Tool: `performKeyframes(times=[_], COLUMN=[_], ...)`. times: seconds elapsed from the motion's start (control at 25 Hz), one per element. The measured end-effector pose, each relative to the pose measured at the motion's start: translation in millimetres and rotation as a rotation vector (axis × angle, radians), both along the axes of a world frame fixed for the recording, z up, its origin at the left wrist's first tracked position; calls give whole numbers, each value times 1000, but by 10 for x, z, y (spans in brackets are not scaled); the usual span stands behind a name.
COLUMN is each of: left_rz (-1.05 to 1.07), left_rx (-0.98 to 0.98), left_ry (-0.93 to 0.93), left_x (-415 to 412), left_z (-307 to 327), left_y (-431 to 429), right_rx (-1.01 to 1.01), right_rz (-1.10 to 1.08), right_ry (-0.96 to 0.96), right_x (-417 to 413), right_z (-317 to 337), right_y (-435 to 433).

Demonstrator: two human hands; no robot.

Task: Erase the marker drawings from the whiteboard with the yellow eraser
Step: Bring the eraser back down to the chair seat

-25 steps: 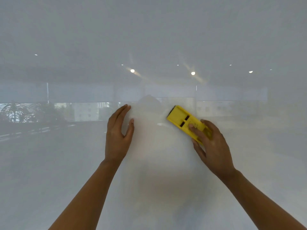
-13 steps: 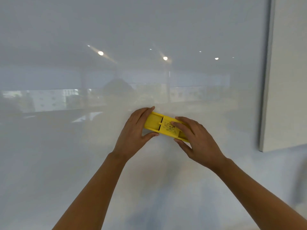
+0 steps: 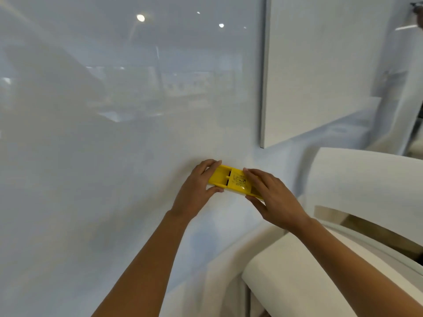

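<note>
The yellow eraser [image 3: 231,181] is a flat plastic block with two dark slots and a small printed label, lying against the glossy whiteboard [image 3: 114,133] low and right of centre. My left hand [image 3: 199,191] grips its left end with thumb below and fingers above. My right hand [image 3: 272,197] holds its right end, fingers laid over the top. The board around the eraser looks white and bare; I see no marker lines, only reflections of ceiling lights and a room.
A white panel [image 3: 320,76] juts out from the wall just right of the board's edge. A curved white counter or seat [image 3: 343,259] stands at the lower right, close under my right forearm. A glass partition [image 3: 407,88] shows at the far right.
My left hand came off the bare board and took the eraser's left end. Both hands and the eraser have shifted right and down the board, and my view has turned right, revealing the panel and counter.
</note>
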State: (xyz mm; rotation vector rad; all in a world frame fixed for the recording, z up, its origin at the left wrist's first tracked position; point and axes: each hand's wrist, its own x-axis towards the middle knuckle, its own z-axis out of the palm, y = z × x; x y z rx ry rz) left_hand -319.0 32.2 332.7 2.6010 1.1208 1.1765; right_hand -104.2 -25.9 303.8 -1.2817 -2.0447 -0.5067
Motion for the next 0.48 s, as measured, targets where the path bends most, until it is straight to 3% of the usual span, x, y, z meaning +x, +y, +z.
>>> performKeyframes(times=[0.48], left_rz=[-268], left_rx=[-389], left_ry=[276], left_x=[2032], left_z=[-1989], left_y=[17], right_rx=[-454], right_rz=[-428], right_ry=[135], right_x=[1559], right_z=[-1921], right_y=[-658])
